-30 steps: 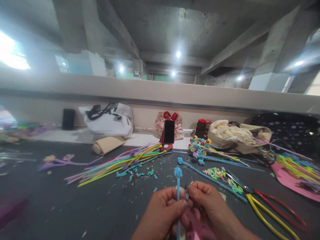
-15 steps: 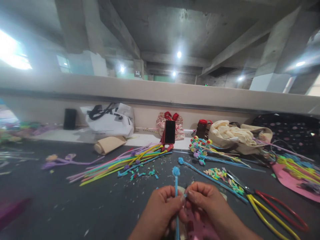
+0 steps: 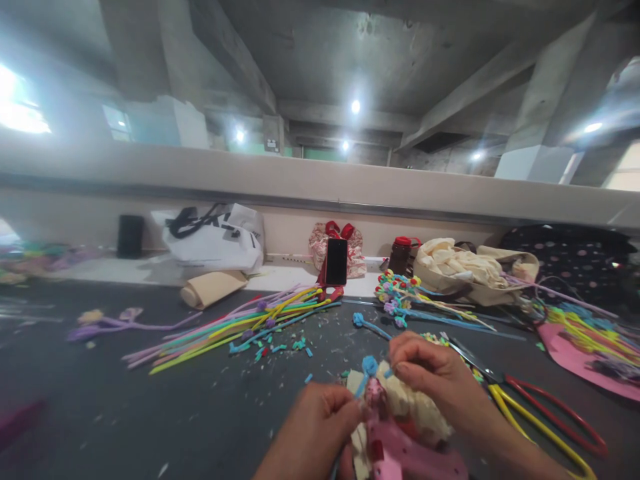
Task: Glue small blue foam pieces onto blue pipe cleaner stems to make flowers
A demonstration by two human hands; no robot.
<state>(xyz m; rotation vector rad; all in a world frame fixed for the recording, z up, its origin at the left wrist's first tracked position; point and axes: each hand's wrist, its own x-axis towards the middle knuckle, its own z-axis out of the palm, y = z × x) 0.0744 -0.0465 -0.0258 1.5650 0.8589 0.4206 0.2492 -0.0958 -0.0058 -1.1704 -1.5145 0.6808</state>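
Note:
My left hand (image 3: 320, 427), its fingers closed, grips a blue pipe cleaner (image 3: 369, 367) with a fuzzy ball at its top end. The ball is beside the nozzle of what looks like a pink glue gun (image 3: 400, 447). My right hand (image 3: 425, 363) pinches a short blue piece of pipe cleaner (image 3: 389, 374), held apart from the ball. Crumpled cream cloth (image 3: 417, 407) lies under and behind the glue gun. A second blue stem (image 3: 359, 320) with a ball end lies beyond, partly hidden by my right hand.
Scissors (image 3: 545, 407) with red and yellow handles lie at the right. Long coloured pipe cleaners (image 3: 210, 333) and cut bits (image 3: 270, 348) lie left of centre. Finished-looking stems (image 3: 400, 293), a phone (image 3: 336, 261), a bottle (image 3: 400, 253) and a white bag (image 3: 215, 237) stand farther back.
My hands have moved apart, the right one up and away. The ball-ended stem has tilted and shifted right, over to the glue gun's nozzle, which now shows more.

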